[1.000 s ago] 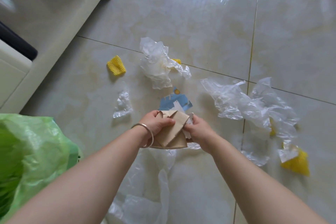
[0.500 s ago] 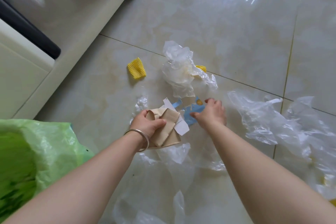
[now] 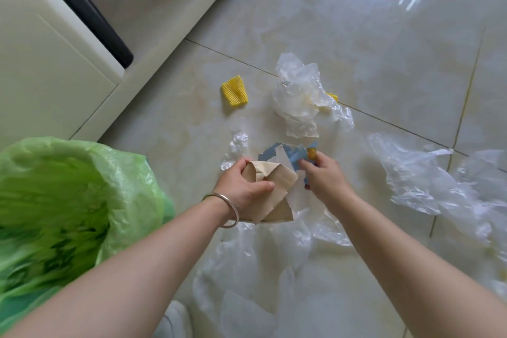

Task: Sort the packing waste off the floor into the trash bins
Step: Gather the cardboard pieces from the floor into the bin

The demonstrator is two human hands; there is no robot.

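Cardboard scraps [image 3: 270, 189] sit clamped in the left hand [image 3: 241, 186] near the green-lined bin [image 3: 68, 200], while right-hand fingers [image 3: 307, 164] pinching blue paper [image 3: 295, 155] could tear it or drag loose plastic film [image 3: 296, 96].

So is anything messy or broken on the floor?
Yes. Crumpled clear plastic wrap and a yellow ridged scrap lie strewn on the tiles. The blue paper piece in the right hand has ragged torn edges. The left hand holds folded brown cardboard.
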